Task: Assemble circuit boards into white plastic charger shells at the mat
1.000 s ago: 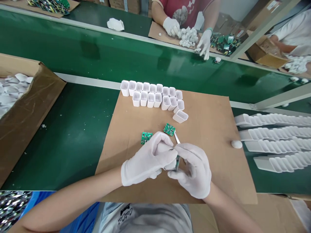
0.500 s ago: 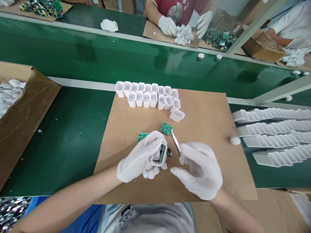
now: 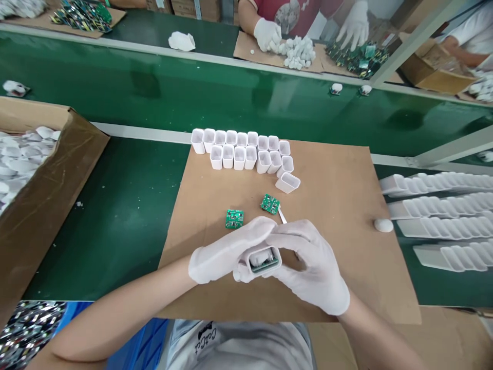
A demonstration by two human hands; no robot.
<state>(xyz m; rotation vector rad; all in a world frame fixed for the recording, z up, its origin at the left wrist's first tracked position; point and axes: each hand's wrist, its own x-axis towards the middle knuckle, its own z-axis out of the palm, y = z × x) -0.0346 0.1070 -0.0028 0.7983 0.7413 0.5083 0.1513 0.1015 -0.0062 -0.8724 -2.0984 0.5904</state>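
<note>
Open lane down right side of cardboard sheet (image 3: 342, 190), save round white piece (image 3: 383, 225) at its edge. White cups (image 3: 239, 158) bar its far left; left hand (image 3: 231, 253), right hand (image 3: 315, 270) block near middle.

"Those gloves (image 3: 319, 270) look like matt cloth from here."
"Yes, and the casing (image 3: 265, 272) between them is smooth plastic with a soft sheen."
"What about the circuit boards (image 3: 234, 219) just beyond?"
"Slightly glossy, bumpy with parts. The sheet (image 3: 342, 210) beneath is matt cardboard."
"And the carton (image 3: 57, 174) on the left?"
"Cardboard too, creased; the desk (image 3: 131, 205) looks smooth, faintly shiny."
</note>
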